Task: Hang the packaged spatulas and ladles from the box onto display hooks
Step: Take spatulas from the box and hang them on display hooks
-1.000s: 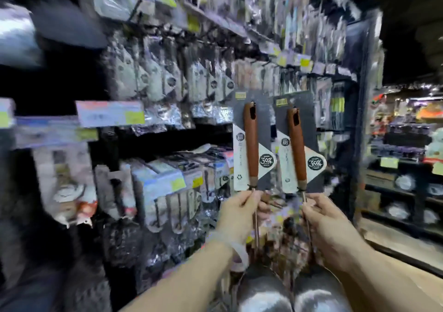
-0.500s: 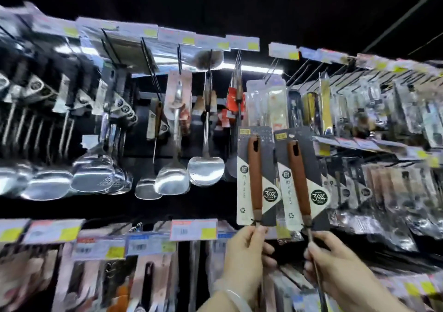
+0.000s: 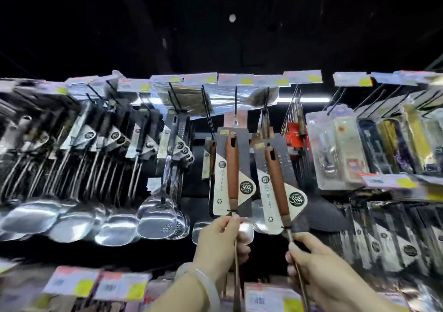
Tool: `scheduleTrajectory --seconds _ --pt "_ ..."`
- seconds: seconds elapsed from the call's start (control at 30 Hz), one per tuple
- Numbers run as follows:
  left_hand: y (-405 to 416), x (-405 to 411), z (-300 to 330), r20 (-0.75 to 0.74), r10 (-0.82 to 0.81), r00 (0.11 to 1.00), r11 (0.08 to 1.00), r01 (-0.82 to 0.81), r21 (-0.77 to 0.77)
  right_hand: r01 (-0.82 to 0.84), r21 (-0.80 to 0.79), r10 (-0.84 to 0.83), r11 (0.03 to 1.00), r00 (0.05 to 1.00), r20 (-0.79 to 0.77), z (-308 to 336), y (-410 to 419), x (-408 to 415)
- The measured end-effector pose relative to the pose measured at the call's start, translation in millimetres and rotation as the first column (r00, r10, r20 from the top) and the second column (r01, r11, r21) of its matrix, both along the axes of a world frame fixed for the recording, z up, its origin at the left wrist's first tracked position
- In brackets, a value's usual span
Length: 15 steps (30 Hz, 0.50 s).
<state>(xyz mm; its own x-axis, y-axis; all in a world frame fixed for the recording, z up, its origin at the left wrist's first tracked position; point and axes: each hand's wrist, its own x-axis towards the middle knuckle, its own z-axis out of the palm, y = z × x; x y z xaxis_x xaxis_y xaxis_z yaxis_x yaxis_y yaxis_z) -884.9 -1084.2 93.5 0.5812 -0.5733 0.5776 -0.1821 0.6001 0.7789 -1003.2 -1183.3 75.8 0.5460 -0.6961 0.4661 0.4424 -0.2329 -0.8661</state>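
Two packaged utensils raised toward a rack of display hooks [image 3: 236,100]. The left hand [image 3: 219,242], with a pale bangle [image 3: 203,280] on its wrist, has its fingers closed around the metal shaft of the left utensil [image 3: 232,170], whose brown handle stands nearly upright, the card top close below a hook. The right hand [image 3: 311,256] grips the shaft of the right utensil [image 3: 276,182], which tilts left at the top and sits slightly lower. To the far left, steel ladles and spatulas [image 3: 155,218] hang in rows; blister-packed goods [image 3: 335,148] hang to the right. Price tags [image 3: 235,79] line the upper rail.
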Motion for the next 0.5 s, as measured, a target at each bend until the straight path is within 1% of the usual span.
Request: scheduleTrajectory --seconds 0.17,0.27,0.37,0.5 --pt "30 51 35 0.017 0.036 0.999 0.998 -0.035 -0.043 -0.014 -0.058 0.011 0.998 0.999 -0.049 44 28 52" --pt "50 86 57 0.034 0.025 0.999 0.997 -0.023 -0.067 -0.035 -0.067 0.032 0.997 0.999 -0.043 75 45 84" --pt "69 123 75 0.093 0.047 0.995 0.996 -0.04 -0.076 -0.062 -0.087 0.06 0.994 0.998 -0.027 105 61 115" --pt "80 156 95 0.138 0.022 0.99 0.996 -0.01 -0.088 -0.065 -0.058 0.065 0.996 0.998 -0.003 134 70 152"
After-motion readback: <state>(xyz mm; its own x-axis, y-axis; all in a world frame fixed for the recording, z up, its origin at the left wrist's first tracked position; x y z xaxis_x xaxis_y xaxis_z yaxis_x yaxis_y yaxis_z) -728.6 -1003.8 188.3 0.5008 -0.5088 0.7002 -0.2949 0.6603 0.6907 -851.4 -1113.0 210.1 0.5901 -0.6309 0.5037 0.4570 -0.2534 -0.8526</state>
